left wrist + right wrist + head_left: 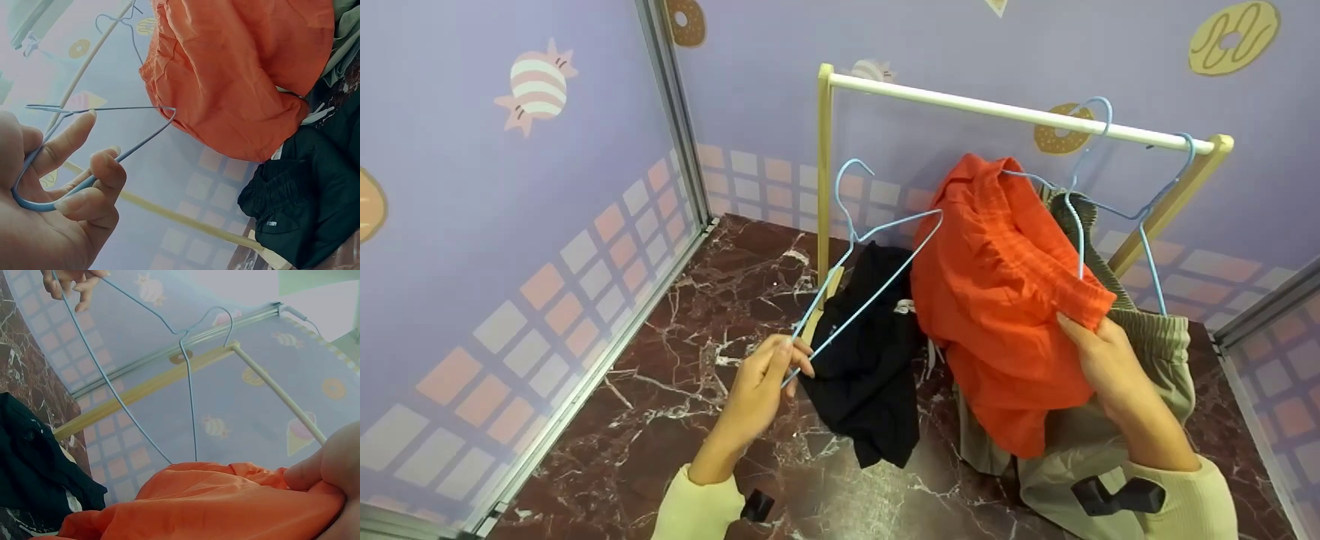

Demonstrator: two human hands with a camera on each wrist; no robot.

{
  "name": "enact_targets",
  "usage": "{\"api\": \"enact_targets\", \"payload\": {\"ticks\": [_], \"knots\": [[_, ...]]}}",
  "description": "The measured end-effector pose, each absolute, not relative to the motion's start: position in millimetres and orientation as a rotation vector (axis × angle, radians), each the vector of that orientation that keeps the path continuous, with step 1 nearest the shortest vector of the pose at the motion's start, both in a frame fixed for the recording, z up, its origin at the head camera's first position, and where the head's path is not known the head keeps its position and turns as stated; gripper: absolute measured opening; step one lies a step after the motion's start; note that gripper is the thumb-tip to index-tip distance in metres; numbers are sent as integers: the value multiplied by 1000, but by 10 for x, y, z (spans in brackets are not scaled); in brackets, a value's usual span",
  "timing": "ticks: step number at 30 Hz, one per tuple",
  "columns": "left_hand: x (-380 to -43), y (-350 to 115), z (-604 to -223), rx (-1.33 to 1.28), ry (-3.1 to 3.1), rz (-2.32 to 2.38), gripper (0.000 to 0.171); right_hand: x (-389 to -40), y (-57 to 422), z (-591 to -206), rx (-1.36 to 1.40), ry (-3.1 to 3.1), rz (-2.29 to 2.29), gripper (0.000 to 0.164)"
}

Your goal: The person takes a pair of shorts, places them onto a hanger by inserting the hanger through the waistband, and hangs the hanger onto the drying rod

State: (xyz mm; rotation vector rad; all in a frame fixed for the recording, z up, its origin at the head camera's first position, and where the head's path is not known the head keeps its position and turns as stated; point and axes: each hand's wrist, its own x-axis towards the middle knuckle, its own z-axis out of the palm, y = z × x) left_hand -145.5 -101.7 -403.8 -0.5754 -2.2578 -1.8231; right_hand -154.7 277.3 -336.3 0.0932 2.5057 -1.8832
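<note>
My left hand (769, 371) holds one lower corner of a light blue wire hanger (849, 251), with thumb and fingers around the wire. Its hook points up and its far corner reaches the edge of a pair of orange shorts (997, 300). In the left wrist view the hanger (135, 149) runs across the curled fingers. My right hand (1114, 360) pinches the shorts at the right end of their gathered waistband, thumb in front. A second blue hanger (1099, 112) hooks over the rail, its lower wires partly hidden behind the orange cloth.
The clothes rack has a white rail (960, 97) on wooden posts (823, 172). Khaki trousers (1162, 360) hang at right under another blue hanger (1185, 161). Black shorts (870, 375) lie low near the left post. Patterned walls (607, 112) enclose the marbled floor (660, 450).
</note>
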Motion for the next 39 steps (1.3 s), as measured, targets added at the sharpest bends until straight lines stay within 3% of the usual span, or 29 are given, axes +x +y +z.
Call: {"api": "enact_targets", "payload": {"ticks": [14,21,31,39], "knots": [[-1374,-1078,-4176,-546,-2166,-1951,40,-1599,2837,-3535,146,2527,-1779,55],[-1480,-1150,-4458,-548,-2106,-1990,39,-1610,2836,-3564,137,2639,-1635,58],[-1465,-1189,-4448,-488,-2117,-1987,39,-1527,2841,-3570,53,2783,-1506,57],[-1372,-1187,-4233,-477,-2114,-2019,39,-1432,2838,-3557,38,2892,-1445,55]]}}
